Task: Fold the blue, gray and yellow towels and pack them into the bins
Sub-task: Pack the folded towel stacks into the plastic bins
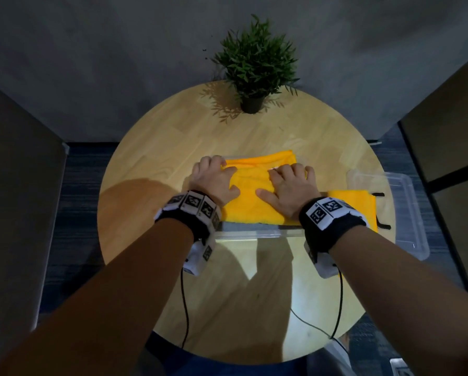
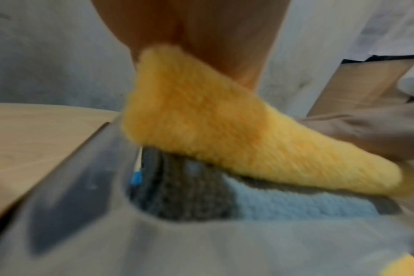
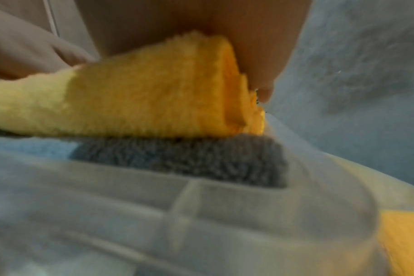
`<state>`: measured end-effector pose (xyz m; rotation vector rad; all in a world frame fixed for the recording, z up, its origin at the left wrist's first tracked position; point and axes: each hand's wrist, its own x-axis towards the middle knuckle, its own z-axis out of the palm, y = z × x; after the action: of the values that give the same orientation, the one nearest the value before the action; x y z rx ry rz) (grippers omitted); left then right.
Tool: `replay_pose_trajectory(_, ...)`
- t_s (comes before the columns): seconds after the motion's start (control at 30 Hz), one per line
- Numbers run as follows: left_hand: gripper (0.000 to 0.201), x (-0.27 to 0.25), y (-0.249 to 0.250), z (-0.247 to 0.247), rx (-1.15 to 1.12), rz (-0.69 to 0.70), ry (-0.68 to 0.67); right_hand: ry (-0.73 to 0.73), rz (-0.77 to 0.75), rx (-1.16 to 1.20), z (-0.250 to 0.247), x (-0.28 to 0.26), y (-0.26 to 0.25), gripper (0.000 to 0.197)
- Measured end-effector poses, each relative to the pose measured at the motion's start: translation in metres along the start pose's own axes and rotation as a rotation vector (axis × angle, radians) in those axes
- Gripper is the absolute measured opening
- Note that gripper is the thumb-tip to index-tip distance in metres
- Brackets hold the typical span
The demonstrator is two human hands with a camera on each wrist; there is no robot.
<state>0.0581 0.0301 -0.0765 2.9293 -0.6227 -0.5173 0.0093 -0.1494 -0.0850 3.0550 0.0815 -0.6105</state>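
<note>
A folded yellow towel (image 1: 254, 185) lies on top in a clear bin (image 1: 254, 234) at the middle of the round table. My left hand (image 1: 213, 177) presses on its left part, fingers spread and reaching the far left corner. On the towel's right part lies my right hand (image 1: 289, 185), also spread flat. Under the yellow towel (image 2: 225, 130) the wrist views show a gray towel (image 2: 189, 196) and a light blue towel (image 2: 296, 201) stacked in the bin. The same yellow towel (image 3: 142, 104) sits over the gray towel (image 3: 201, 160) in the right wrist view.
A second clear bin (image 1: 412, 213) stands at the table's right edge with another yellow towel (image 1: 357, 204) in it. A potted plant (image 1: 254, 66) stands at the back of the wooden table (image 1: 173, 131). Dark panels flank the table on both sides.
</note>
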Motion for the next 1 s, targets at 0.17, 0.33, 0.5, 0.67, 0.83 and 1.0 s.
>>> replay_pose_trajectory(0.17, 0.058, -0.001, 0.029, -0.001, 0.157, 0.129, 0.019, 0.031, -0.070, -0.027, 0.001, 0.011, 0.003, 0.082)
replay_pose_trajectory(0.33, 0.059, 0.002, 0.019, 0.021, -0.062, 0.060, -0.250, -0.041, -0.085, 0.033, 0.013, 0.007, 0.008, 0.095)
replay_pose_trajectory(0.5, 0.096, 0.009, 0.005, 0.017, -0.058, 0.152, -0.380, -0.247, -0.147, 0.185, 0.003, 0.012, 0.020, 0.086)
replay_pose_trajectory(0.67, 0.113, 0.016, 0.003, 0.022, 0.091, 0.192, -0.395, -0.374, -0.172, -0.033, 0.001, 0.021, 0.019, 0.113)
replay_pose_trajectory(0.83, 0.112, 0.018, 0.006, 0.046, 0.247, 0.151, -0.335, -0.327, -0.072, -0.159, 0.026, 0.023, 0.004, 0.106)
replay_pose_trajectory(1.0, 0.108, 0.018, 0.013, 0.055, 0.336, 0.096, -0.318, -0.320, -0.017, -0.202, 0.032, 0.021, -0.004, 0.101)
